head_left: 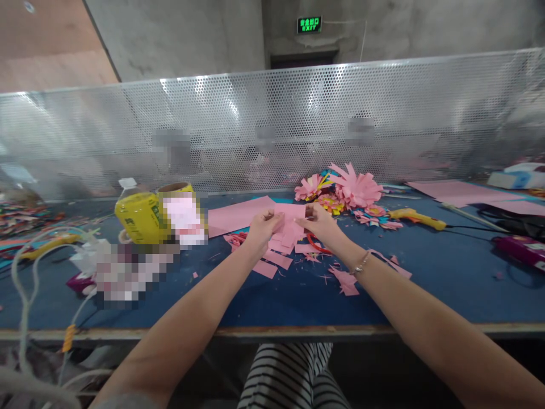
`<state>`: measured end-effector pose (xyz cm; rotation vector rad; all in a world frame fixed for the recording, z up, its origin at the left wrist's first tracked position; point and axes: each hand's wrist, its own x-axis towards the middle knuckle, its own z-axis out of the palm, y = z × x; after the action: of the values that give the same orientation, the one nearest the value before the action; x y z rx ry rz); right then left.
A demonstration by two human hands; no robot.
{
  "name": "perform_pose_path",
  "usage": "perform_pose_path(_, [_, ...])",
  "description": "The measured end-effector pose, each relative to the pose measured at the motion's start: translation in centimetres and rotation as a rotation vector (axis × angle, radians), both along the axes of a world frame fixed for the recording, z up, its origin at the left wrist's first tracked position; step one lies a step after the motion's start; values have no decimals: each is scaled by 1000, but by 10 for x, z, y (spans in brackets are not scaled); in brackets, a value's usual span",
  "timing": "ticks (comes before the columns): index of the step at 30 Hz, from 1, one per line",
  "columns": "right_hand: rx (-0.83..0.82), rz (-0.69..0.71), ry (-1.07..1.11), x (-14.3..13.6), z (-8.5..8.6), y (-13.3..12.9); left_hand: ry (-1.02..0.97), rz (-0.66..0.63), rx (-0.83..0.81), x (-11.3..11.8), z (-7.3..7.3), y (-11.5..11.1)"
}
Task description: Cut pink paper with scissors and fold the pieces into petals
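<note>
Both of my hands hold a sheet of pink paper (290, 215) above the blue table, one at each side. My left hand (264, 228) pinches its left edge between thumb and fingers. On the opposite edge, my right hand (320, 222) grips with curled fingers. Below the sheet lie several cut pink strips (277, 259) and small scraps (344, 280). Red scissor handles (317, 245) show partly, close to my right hand. A larger pink sheet (238, 216) lies flat behind my left hand.
Pink, yellow and blue paper flowers (355, 190) are heaped at the back right, near a yellow glue gun (419, 217). A yellow-labelled bottle (137, 213) stands left. More pink sheets (468, 193) lie far right. A perforated metal screen (272, 125) borders the table's back.
</note>
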<state>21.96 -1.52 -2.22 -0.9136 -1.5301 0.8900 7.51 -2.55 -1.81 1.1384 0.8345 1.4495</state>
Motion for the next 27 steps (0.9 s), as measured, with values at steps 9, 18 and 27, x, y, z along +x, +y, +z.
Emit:
perform_pose_path(9, [-47,96,86,0,-3,2,-104,-48,-2,-1,-1,2])
perform_pose_path(18, [-61,164,119,-1,-3,1,-20,-170,10,-2,1,-3])
perform_pose_path(27, [-171,267,378,3,6,-3,-124,-232,-133,-8,6,0])
